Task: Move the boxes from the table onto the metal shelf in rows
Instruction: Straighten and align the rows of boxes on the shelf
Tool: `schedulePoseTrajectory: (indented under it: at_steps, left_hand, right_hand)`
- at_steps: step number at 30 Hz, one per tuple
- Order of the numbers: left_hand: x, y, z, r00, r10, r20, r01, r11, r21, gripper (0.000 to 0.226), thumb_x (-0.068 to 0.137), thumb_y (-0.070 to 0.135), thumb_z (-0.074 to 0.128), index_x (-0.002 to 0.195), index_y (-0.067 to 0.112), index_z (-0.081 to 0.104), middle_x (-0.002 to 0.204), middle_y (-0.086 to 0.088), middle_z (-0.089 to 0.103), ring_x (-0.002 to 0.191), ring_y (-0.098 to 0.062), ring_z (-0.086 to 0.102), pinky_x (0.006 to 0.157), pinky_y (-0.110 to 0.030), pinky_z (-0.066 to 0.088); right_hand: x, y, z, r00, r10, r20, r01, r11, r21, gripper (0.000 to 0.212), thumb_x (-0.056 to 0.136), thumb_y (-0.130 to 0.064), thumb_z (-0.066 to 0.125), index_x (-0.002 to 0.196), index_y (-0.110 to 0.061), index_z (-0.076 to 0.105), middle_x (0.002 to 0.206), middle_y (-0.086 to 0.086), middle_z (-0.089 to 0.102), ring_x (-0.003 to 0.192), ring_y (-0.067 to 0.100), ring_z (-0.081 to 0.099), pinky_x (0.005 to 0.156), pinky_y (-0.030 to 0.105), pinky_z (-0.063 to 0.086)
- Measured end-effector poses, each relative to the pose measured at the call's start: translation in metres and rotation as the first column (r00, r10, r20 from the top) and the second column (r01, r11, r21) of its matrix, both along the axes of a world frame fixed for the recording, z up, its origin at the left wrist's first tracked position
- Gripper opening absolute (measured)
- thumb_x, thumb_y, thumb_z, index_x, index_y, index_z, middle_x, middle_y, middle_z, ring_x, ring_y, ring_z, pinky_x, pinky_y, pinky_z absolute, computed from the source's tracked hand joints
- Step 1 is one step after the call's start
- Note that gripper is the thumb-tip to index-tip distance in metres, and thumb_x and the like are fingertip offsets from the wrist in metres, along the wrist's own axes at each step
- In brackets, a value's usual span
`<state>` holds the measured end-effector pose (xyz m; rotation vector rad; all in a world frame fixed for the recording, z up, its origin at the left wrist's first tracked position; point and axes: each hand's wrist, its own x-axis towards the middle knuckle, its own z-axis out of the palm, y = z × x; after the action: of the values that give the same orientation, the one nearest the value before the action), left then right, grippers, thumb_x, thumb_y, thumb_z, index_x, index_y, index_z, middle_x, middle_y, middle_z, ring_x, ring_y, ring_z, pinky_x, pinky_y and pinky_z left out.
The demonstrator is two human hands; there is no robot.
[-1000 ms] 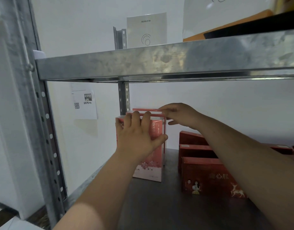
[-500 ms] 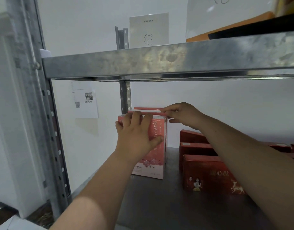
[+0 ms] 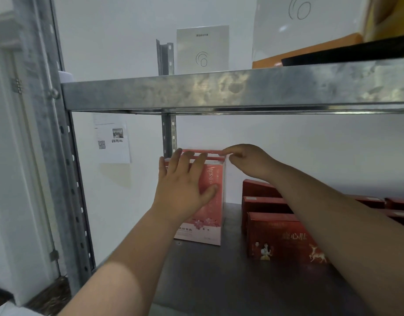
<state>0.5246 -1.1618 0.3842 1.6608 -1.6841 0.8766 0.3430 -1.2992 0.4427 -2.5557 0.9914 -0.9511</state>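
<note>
A tall pink box (image 3: 211, 215) stands upright on the dark metal shelf board (image 3: 219, 277), at the back left by the rear post. More pink boxes stand behind it; only their red top edges show. My left hand (image 3: 185, 188) lies flat on the front face of the pink box, fingers straight and reaching its top edge. My right hand (image 3: 248, 163) touches the top right corner of the boxes behind with its fingertips. To the right lie several dark red boxes (image 3: 285, 238) in rows, partly hidden by my right forearm.
The upper shelf beam (image 3: 230, 90) crosses overhead, carrying a white box (image 3: 202, 49) and an orange and black item (image 3: 333, 53). The left front post (image 3: 59, 156) stands close by. A paper notice (image 3: 112, 140) hangs on the wall.
My left fingers have straightened and spread flat on the pink box front. The view has shifted slightly. My right hand stays at the top edge.
</note>
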Motion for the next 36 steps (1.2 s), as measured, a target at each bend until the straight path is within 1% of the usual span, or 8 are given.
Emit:
schedulePoseTrajectory:
  at_steps: [4,8,11,15,19,23,31,36]
  left_hand:
    - [0.003,0.011,0.016,0.999,-0.035,0.014,0.034,0.997,0.066,0.064,0.087,0.066,0.042,0.135,0.025,0.053,0.134,-0.003,0.058,0.128,-0.03,0.051,0.11,-0.057,0.031]
    - [-0.004,0.013,0.033,0.995,-0.102,-0.016,0.102,0.994,0.023,0.061,0.088,0.056,0.044,0.136,0.021,0.057,0.135,-0.006,0.06,0.126,-0.03,0.053,0.109,-0.052,0.039]
    - [-0.03,0.011,0.04,0.97,-0.239,0.033,0.24,0.97,-0.035,0.057,0.09,0.05,0.044,0.132,0.016,0.061,0.129,-0.009,0.063,0.12,-0.03,0.057,0.1,-0.047,0.046]
    - [-0.082,-0.002,0.034,0.92,-0.37,0.13,0.366,0.929,0.057,0.056,0.088,0.048,0.041,0.129,0.016,0.061,0.119,-0.007,0.066,0.108,-0.03,0.06,0.087,-0.041,0.049]
    - [-0.121,-0.025,0.028,0.938,-0.336,0.08,0.303,0.911,0.279,0.047,0.095,0.046,0.045,0.137,0.025,0.051,0.128,-0.001,0.059,0.117,-0.024,0.053,0.087,-0.036,0.047]
    - [-0.14,-0.066,0.034,0.958,-0.284,-0.033,0.272,0.872,0.406,0.041,0.097,0.045,0.046,0.134,0.029,0.052,0.125,0.002,0.059,0.11,-0.019,0.057,0.088,-0.035,0.049]
    - [-0.167,-0.156,0.047,0.972,-0.203,0.121,0.057,0.696,0.716,0.054,0.094,0.021,0.06,0.145,0.03,0.044,0.142,0.005,0.054,0.125,-0.018,0.051,0.1,-0.035,0.044]
    - [-0.172,-0.181,0.038,0.978,-0.166,0.125,-0.004,0.586,0.81,0.069,0.084,0.017,0.07,0.144,0.038,0.045,0.144,0.014,0.049,0.123,-0.017,0.053,0.102,-0.038,0.046]
  right_hand:
    - [-0.008,0.01,0.0,0.988,-0.033,-0.154,0.027,0.999,-0.041,0.048,0.099,-0.01,0.048,0.141,-0.033,0.056,0.151,-0.005,0.049,0.134,0.016,0.05,0.102,0.022,0.035]
    - [-0.036,0.022,0.006,0.986,-0.106,-0.131,0.099,0.993,-0.06,0.042,0.098,-0.021,0.054,0.137,-0.037,0.056,0.147,-0.008,0.053,0.13,0.015,0.051,0.102,0.025,0.039]
    - [-0.073,0.029,0.003,0.96,-0.179,-0.217,0.161,0.982,-0.098,0.036,0.098,-0.024,0.055,0.132,-0.035,0.06,0.14,-0.008,0.057,0.126,0.014,0.053,0.097,0.026,0.039]
    - [-0.126,0.032,-0.009,0.913,-0.263,-0.312,0.241,0.965,-0.108,0.033,0.098,-0.026,0.056,0.13,-0.031,0.063,0.137,-0.007,0.06,0.123,0.013,0.054,0.099,0.026,0.04]
    - [-0.176,0.025,-0.018,0.878,-0.311,-0.365,0.297,0.95,-0.095,0.029,0.098,-0.028,0.058,0.126,-0.03,0.064,0.133,-0.007,0.062,0.121,0.013,0.055,0.1,0.029,0.043]
    - [-0.216,0.005,-0.016,0.847,-0.328,-0.419,0.315,0.944,-0.101,0.028,0.097,-0.031,0.058,0.124,-0.032,0.065,0.129,-0.008,0.062,0.117,0.013,0.056,0.092,0.027,0.042]
    - [-0.255,-0.041,-0.006,0.706,-0.253,-0.662,0.326,0.945,-0.014,0.048,0.091,-0.038,0.07,0.137,-0.028,0.058,0.136,-0.005,0.059,0.121,0.017,0.055,0.1,0.032,0.044]
    - [-0.26,-0.061,-0.017,0.656,-0.212,-0.725,0.295,0.955,-0.012,0.054,0.086,-0.034,0.076,0.136,-0.03,0.058,0.127,-0.008,0.063,0.113,0.015,0.057,0.093,0.033,0.047]
